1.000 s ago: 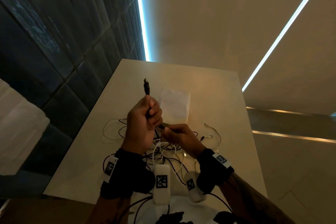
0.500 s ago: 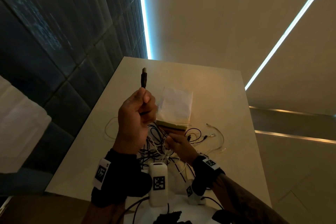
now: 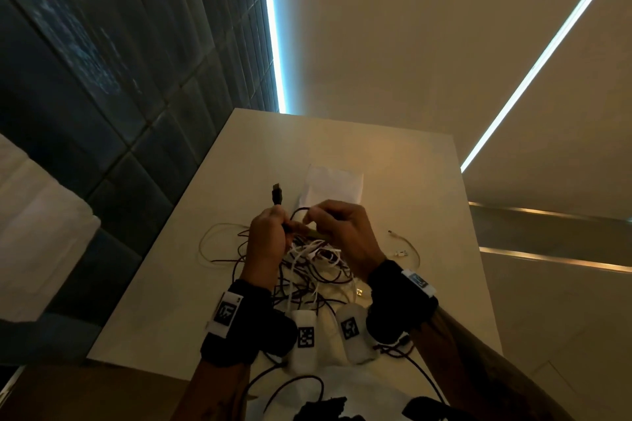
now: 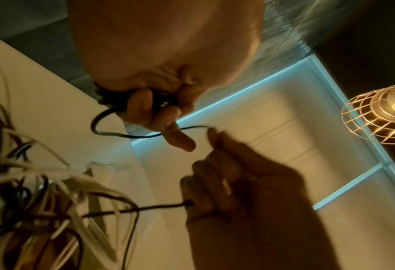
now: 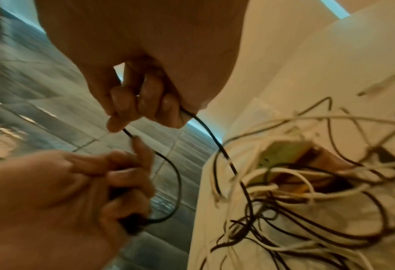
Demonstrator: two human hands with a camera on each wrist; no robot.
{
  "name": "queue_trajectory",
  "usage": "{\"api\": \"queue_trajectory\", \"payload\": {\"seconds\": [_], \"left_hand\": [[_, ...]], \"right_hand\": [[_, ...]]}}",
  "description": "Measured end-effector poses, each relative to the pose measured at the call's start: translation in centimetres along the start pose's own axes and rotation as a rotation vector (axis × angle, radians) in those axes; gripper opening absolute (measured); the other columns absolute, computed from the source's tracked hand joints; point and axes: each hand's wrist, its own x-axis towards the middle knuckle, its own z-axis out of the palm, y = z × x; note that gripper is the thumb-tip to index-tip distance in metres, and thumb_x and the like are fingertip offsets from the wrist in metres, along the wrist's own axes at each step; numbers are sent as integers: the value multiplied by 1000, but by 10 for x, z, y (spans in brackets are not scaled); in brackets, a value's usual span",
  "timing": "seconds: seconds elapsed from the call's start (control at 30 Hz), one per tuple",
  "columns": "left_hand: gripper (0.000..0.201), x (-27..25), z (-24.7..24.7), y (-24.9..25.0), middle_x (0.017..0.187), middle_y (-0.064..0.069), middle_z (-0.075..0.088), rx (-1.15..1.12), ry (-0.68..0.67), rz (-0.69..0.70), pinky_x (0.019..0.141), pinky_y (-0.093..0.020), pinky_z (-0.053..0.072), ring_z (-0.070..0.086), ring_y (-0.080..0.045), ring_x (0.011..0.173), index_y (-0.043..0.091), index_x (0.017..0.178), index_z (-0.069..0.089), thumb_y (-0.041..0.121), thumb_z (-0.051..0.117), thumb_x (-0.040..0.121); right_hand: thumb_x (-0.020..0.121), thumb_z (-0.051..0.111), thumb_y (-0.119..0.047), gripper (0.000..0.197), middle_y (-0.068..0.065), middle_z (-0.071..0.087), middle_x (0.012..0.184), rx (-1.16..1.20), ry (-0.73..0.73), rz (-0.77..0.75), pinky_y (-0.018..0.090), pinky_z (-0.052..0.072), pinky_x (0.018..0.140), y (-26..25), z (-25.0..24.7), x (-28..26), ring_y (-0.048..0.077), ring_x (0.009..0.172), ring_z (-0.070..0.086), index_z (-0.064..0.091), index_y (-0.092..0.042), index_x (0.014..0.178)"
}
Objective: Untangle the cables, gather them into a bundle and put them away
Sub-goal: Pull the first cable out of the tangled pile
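Observation:
A tangle of black and white cables (image 3: pixel 314 270) lies on the pale table (image 3: pixel 441 202) in front of me. My left hand (image 3: pixel 273 222) grips a black cable (image 4: pixel 113 131) just below its USB plug (image 3: pixel 277 195), which sticks upward. Just to its right, my right hand (image 3: pixel 309 217) pinches the same black cable (image 5: pixel 205 127), and a small loop (image 3: pixel 301 210) arches between the two hands. From the right hand the cable runs down into the tangle (image 5: pixel 295 197). Both hands hover above the heap.
A white paper pouch (image 3: pixel 333 183) lies flat just beyond the hands. A loose pale cable (image 3: pixel 410 246) with small connectors curves at the right, another pale loop (image 3: pixel 208 243) at the left. The dark tiled wall (image 3: pixel 102 79) runs along the table's left edge.
The left hand has come down closer to the heap with the plug still in it. The right hand rose from the tangle to meet it and now pinches the black cable beside it.

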Motion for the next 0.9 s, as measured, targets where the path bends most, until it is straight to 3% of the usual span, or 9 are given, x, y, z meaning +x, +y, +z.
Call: {"api": "queue_trajectory", "payload": {"seconds": [0.07, 0.1, 0.13, 0.2, 0.3, 0.4, 0.53, 0.7, 0.9], "left_hand": [[34, -1, -1, 0, 57, -9, 45, -93, 5, -56, 42, -21, 27, 36, -19, 46, 11, 69, 46, 18, 36, 100], [35, -1, -2, 2, 58, -8, 49, -208, -31, -87, 42, -21, 29, 40, -19, 48, 12, 70, 46, 21, 35, 102], [36, -4, -3, 5, 60, -8, 54, -336, -90, -113, 43, -22, 33, 44, -19, 51, 13, 70, 45, 24, 34, 103], [37, -8, -5, 13, 65, -8, 61, -525, -222, -153, 51, -26, 41, 54, -20, 59, 15, 71, 45, 28, 32, 103], [38, -11, -1, 18, 62, -4, 50, -670, -359, -168, 66, -32, 42, 55, -20, 63, 14, 70, 44, 31, 32, 103], [33, -10, 0, 22, 60, 2, 40, -704, -420, -62, 54, -26, 33, 40, -11, 47, 14, 71, 43, 28, 35, 100], [30, -10, -3, 28, 58, 3, 41, -682, -508, 54, 46, -23, 17, 25, -5, 40, 14, 71, 44, 26, 36, 98], [36, -17, -1, 35, 53, 5, 35, -635, -535, 108, 42, -20, 19, 24, -4, 40, 13, 69, 46, 23, 33, 101], [40, -18, -5, 38, 48, 7, 32, -608, -531, 112, 44, -21, 24, 28, -7, 40, 14, 65, 49, 23, 32, 101]], "right_hand": [[92, 61, -13, 21, 23, 63, 72, 16, -75, -53, 31, 43, 66, -6, 4, -4, 21, 65, 55, 69, 5, 84], [91, 62, -17, 22, 33, 60, 77, 28, -117, -48, 35, 41, 67, -5, 4, -6, 26, 68, 52, 71, 2, 85], [91, 62, -18, 22, 35, 57, 74, 36, -143, -31, 35, 38, 65, -1, 3, -8, 27, 66, 47, 72, 1, 84], [92, 61, -12, 21, 22, 48, 62, 35, -179, 4, 26, 34, 57, 2, 1, -12, 21, 57, 39, 71, 0, 78], [92, 59, -4, 20, 7, 46, 57, 49, -230, 56, 20, 32, 54, 10, -2, -17, 11, 52, 37, 69, -1, 75], [93, 57, -2, 21, -8, 56, 57, 33, -227, 110, 18, 38, 58, 24, -7, -18, 4, 54, 46, 68, -3, 76], [96, 56, -12, 24, -9, 64, 65, -28, -155, 159, 20, 45, 66, 55, -20, -19, 6, 63, 56, 69, -7, 76], [98, 53, -10, 32, -13, 54, 56, -109, -109, 123, 12, 35, 55, 78, -22, -19, 0, 53, 43, 63, -12, 68], [98, 52, -14, 37, -8, 48, 60, -152, -86, 105, 20, 33, 58, 95, -20, -11, 9, 56, 39, 60, -21, 63]]}}
